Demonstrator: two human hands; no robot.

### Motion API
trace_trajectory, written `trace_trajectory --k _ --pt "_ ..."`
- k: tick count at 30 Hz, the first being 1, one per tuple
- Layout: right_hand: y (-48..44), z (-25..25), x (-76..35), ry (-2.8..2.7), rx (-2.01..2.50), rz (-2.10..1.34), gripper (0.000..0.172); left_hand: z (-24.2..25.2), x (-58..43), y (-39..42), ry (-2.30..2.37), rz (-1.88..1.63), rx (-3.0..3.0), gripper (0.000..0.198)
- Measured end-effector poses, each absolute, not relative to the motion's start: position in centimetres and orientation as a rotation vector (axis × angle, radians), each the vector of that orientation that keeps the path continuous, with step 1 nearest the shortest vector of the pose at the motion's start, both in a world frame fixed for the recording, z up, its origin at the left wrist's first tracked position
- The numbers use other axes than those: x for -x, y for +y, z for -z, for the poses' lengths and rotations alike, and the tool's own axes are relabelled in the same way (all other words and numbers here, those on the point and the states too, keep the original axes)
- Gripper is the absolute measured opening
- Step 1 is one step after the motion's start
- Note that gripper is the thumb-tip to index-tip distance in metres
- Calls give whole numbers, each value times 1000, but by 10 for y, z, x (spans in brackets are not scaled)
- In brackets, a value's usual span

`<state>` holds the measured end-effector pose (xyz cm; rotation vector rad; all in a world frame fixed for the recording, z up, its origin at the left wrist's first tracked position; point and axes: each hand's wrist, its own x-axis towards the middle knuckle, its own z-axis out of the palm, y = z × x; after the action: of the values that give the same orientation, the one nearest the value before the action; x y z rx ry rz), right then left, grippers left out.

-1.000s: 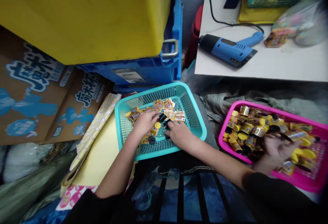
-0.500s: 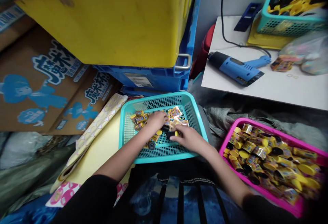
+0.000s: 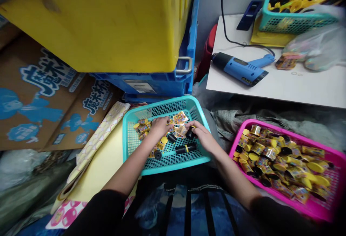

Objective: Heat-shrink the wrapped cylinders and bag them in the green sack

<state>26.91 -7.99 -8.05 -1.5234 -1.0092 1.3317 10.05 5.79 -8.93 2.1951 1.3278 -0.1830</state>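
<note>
A turquoise basket [image 3: 173,167] lies in front of me with small black and yellow parts inside. My left hand [image 3: 160,127] reaches into it, fingers curled by a yellow printed piece; what they pinch is mostly hidden. At the basket's right side, my right hand [image 3: 201,137] grips a short black cylinder [image 3: 190,133] by its fingertips. Below that hand rests a black tube with a yellow band [image 3: 186,148]. Between my hands are a small black cylinder [image 3: 172,137] and flat printed sleeves [image 3: 180,117]. Yellow labelled tubes [image 3: 143,127] bunch at the left.
To the right stands a pink basket [image 3: 283,135] heaped with labelled tubes. A blue heat gun [image 3: 242,69] lies on a white table [image 3: 310,88], near another turquoise basket [image 3: 294,23]. Yellow [image 3: 108,23] and blue crates [image 3: 156,84] rise ahead; a cardboard box [image 3: 40,95] leans left.
My right hand has moved away from the yellow-banded black tube, which now lies in full view, and holds a short black cylinder farther up. My left hand stays nearly in place.
</note>
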Motion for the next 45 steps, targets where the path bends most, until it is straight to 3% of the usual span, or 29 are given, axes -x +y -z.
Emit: trace_trajectory --k 3,6,9,14,17,21,26,30,37,45 --pt "-78 81 -267 -948 1516 -1315 38 79 -100 56 1296 83 -2045 15" --pt "-75 77 -262 -924 1511 -1275 55 57 -97 46 1239 -71 -1861 11" --pt "-68 69 -256 -957 1483 -1281 60 34 -92 30 1191 -216 -1678 29" --pt "-58 63 -246 -1017 1434 -1334 40 19 -88 5 1182 -450 -1442 58" --pt "-58 65 -242 -963 1444 -1308 51 22 -89 -2 1166 -544 -1320 64" --pt "-63 68 -245 -858 1361 -1341 60 25 -88 -2 1180 -616 -1243 44" --pt "-72 60 -268 -716 1168 -1419 57 25 -80 0 1189 -670 -1221 28" --pt "-74 50 -282 -692 1075 -1454 67 30 -77 -2 1151 -677 -1179 30" --pt "-70 48 -277 -688 1001 -1493 53 29 -82 -5 1080 -694 -1074 38" --pt "-74 51 -278 -692 989 -1442 53 27 -84 -6 1008 -730 -1032 40"
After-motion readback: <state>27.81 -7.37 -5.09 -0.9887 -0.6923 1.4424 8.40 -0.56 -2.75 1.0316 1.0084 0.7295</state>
